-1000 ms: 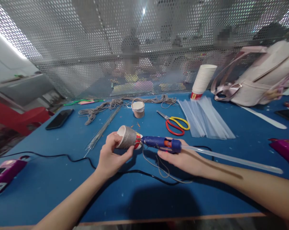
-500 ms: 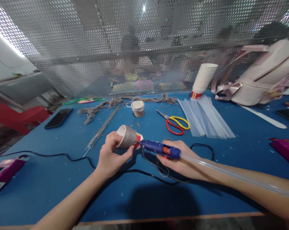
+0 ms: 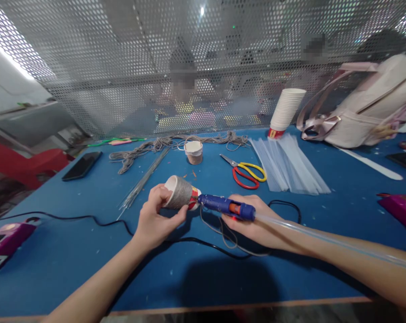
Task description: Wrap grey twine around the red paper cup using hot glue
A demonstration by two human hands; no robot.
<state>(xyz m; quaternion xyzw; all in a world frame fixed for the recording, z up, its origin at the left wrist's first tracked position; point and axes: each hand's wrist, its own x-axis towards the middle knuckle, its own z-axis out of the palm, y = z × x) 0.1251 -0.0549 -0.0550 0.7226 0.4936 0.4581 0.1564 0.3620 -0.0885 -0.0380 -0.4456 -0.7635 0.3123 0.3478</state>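
Observation:
My left hand [image 3: 158, 220] is closed around a paper cup [image 3: 182, 193] tipped on its side, its open mouth facing left. Grey cord wraps most of the cup; a red printed band shows near its base. In my right hand [image 3: 253, 222] is a blue glue gun [image 3: 219, 204], with a long clear glue stick [image 3: 310, 231] running out of its back. The gun's nozzle is at the red band, touching or very close; which, I cannot tell. A loose grey cord [image 3: 228, 244] trails below the gun onto the blue table [image 3: 149, 287].
Behind the cup stand a small wrapped cup [image 3: 194, 153] and bundled grey cord [image 3: 136, 159]. Scissors [image 3: 245, 172], clear plastic strips [image 3: 287, 166] and stacked paper cups [image 3: 287, 112] lie to the right, near a pale bag [image 3: 360, 107]. Left are thin wires [image 3: 144, 181], a phone [image 3: 82, 166] and a black cable [image 3: 92, 217].
My right hand and the glue gun have shifted very slightly to the right. The cup and my left hand have stayed almost still.

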